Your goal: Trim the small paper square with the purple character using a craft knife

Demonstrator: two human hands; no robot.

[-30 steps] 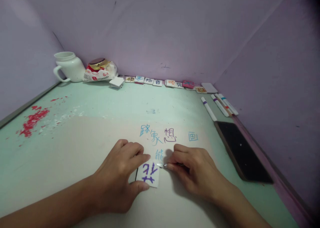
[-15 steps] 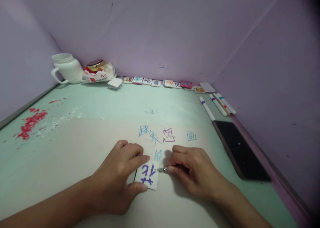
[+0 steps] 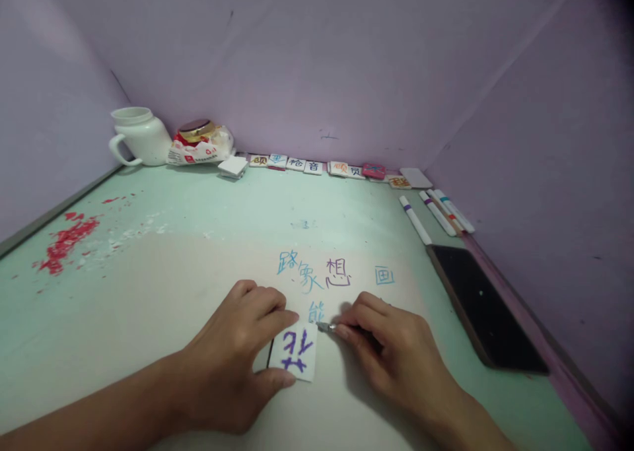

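Observation:
My left hand (image 3: 232,358) presses a small white card (image 3: 294,352) flat on the pale sheet (image 3: 163,292), index finger on its top edge and thumb at its lower edge. The card bears a purple written character. My right hand (image 3: 391,355) pinches a thin metal-tipped tool (image 3: 324,327), whose point touches the card's upper right corner. Blue and purple characters (image 3: 319,276) are written on the sheet just beyond both hands.
A dark phone (image 3: 483,306) lies at the right. Several markers (image 3: 438,210) rest near the right wall. A row of character tiles (image 3: 321,168) lines the back wall, beside a white mug (image 3: 141,136) and a wrapped jar (image 3: 201,140). Red flecks (image 3: 64,240) stain the left.
The tool tip has shifted slightly along the card's upper right edge. The view has tilted a little; both hands stay on the card.

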